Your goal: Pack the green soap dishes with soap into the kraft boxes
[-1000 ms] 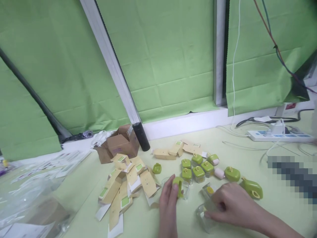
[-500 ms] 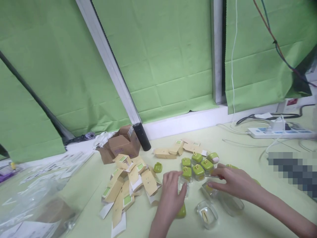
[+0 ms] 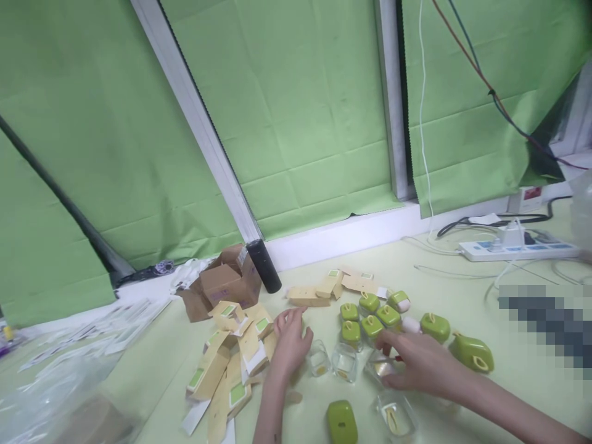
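My left hand reaches forward over the edge of a pile of tan cardboard tags, fingers curled, close to where a small green lid lay; what it grips is hidden. My right hand rests on a clear little jar, fingers bent around it. Two more open clear jars stand between the hands. A group of green-lidded jars sits just beyond. A loose green lid and another clear jar lie near the front.
A brown cardboard box and a black cylinder stand at the back by the green curtain. Larger green lids lie right. A white power strip with cables is far right. Clear plastic bags cover the left.
My left hand moved from the clear jars leftward and forward to the tag pile. A green lid now lies at the front. My right hand dropped back from the lidded jars onto a clear jar.
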A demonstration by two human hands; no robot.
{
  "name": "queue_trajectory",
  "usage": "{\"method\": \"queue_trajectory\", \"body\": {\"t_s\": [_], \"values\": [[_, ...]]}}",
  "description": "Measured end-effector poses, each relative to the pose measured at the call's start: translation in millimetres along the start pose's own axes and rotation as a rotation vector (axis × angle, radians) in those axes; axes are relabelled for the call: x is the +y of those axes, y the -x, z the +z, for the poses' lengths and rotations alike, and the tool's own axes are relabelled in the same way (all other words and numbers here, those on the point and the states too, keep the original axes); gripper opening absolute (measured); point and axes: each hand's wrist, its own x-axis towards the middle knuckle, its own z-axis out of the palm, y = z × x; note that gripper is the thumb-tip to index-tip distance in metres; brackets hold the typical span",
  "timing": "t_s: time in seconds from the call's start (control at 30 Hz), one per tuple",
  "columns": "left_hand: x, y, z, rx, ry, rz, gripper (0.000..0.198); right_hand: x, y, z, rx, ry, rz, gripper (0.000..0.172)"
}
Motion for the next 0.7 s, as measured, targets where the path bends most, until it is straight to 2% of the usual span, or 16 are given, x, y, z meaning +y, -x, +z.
{"method": "queue_trajectory", "body": {"t_s": [0.13, 0.27, 0.33, 0.5, 0.6, 0.7], "values": [[38.8, 23.8, 14.7, -0.096, 0.069, 0.097, 0.026, -7.4, 3.4, 6.3, 0.024, 0.065, -0.082, 0.036], [62.5, 43.4, 32.5, -0.283, 0.255, 0.187, 0.037, -6.1, 8.2, 7.4, 0.013, 0.126, -0.208, 0.039], [64.3, 46.9, 39.4, -0.295, 0.299, 0.204, 0.044, -2.1, 9.7, 1.1, 0.002, 0.092, -0.234, 0.033], [57.9, 44.8, 48.9, -0.295, 0.308, 0.188, 0.050, 9.6, 1.0, -16.9, 0.026, -0.006, -0.127, 0.025], [56.7, 42.4, 57.2, -0.311, 0.277, 0.136, 0.068, 11.6, -8.7, -16.5, 0.028, -0.056, -0.081, 0.016], [60.4, 39.3, 65.3, -0.277, 0.239, 0.121, 0.066, 11.5, -14.7, -12.9, 0.034, -0.154, -0.029, 0.008]]}}
